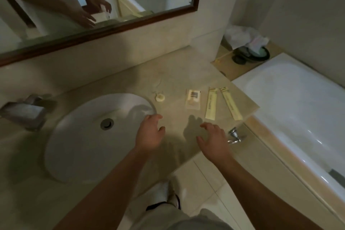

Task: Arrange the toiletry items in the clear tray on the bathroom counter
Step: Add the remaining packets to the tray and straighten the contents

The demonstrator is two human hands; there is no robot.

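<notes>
Left hand [149, 133], right hand [214, 141] over counter [177, 78], fingers [209, 126] loosely spread, holding nothing; long sachets [211, 103] beyond

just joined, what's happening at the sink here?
A person stands at a bathroom counter with both hands empty: left hand at the rim of the sink, right hand near the counter's front edge. Beyond them lie a small round item, a sachet and two long yellow packets, untouched. I cannot make out a clear tray.
</notes>
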